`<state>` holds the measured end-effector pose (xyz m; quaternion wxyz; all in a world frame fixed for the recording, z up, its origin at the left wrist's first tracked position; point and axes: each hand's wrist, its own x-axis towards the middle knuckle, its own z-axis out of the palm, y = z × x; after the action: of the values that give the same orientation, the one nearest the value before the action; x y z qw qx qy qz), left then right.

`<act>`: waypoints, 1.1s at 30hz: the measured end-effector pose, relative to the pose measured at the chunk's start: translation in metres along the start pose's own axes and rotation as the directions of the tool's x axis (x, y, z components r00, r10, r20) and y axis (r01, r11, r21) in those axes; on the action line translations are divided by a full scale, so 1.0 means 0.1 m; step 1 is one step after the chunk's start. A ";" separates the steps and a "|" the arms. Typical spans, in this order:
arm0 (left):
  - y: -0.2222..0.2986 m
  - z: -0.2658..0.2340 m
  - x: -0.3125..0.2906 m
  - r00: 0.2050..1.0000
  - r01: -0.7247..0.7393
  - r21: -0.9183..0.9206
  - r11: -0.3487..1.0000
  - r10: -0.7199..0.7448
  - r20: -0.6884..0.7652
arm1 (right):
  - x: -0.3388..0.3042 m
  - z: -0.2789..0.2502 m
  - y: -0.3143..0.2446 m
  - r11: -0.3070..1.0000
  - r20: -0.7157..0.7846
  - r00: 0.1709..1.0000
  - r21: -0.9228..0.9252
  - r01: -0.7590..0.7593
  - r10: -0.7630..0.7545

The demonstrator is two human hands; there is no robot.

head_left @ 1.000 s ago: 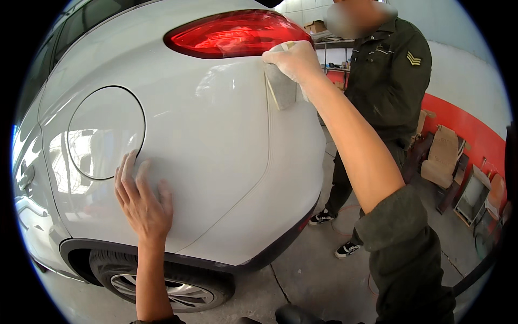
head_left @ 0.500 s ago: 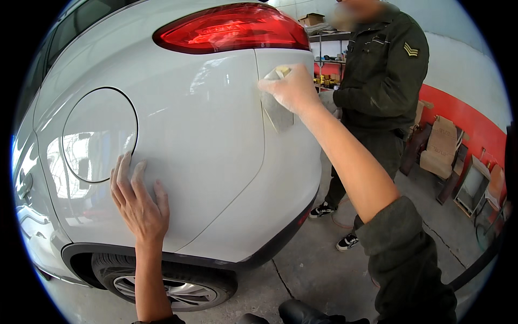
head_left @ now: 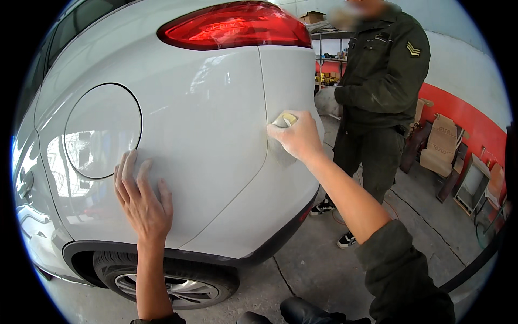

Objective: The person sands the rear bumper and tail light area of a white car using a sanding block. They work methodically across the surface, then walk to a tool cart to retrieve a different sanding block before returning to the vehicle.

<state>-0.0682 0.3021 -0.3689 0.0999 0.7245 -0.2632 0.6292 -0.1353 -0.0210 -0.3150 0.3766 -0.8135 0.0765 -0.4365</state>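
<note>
A white car's rear corner fills the left and middle of the view. My left hand [head_left: 144, 195] rests flat on its rear side panel [head_left: 210, 162], fingers stretched out, the tips at the lower edge of the round fuel flap [head_left: 101, 131]. My right hand [head_left: 298, 135] is closed around a small pale-yellow folded piece of sandpaper [head_left: 287, 118], pressed against the bumper [head_left: 286, 186] just right of the panel seam. Most of the sandpaper is hidden in the fingers. A dull, dusty patch shows around that hand. White dust coats its fingers.
Above is the red tail light [head_left: 237, 26]; below, the rear wheel [head_left: 167, 283]. Beyond the bumper stands a person in dark workwear [head_left: 377, 81], a gloved hand [head_left: 327, 101] near the car. Shelving [head_left: 332, 35] is behind. Brown panels [head_left: 442, 143] lean along the red-and-white wall.
My right hand has slid down the bumper, from just below the tail light to about mid-height, still gripping the sandpaper. My left hand stays on the panel. The view has shifted slightly.
</note>
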 end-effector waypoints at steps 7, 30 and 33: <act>0.00 0.03 -0.02 1.000 -0.006 -0.012 1.000 0.006 -0.002 | -0.32 0.14 0.22 0.993 0.019 0.996 0.074 -0.093 0.092; -0.01 0.03 -0.01 1.000 0.006 -0.018 1.000 -0.006 -0.027 | -0.87 0.57 0.34 0.873 0.060 0.932 0.334 -0.356 0.357; -0.03 0.04 -0.02 1.000 0.011 -0.025 1.000 -0.012 -0.027 | -0.77 0.47 0.36 0.954 -0.005 0.983 0.242 -0.174 0.181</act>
<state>-0.0636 0.3030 -0.3713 0.1162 0.7160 -0.2654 0.6351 -0.1384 0.0144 -0.4061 0.5092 -0.7456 0.1009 -0.4178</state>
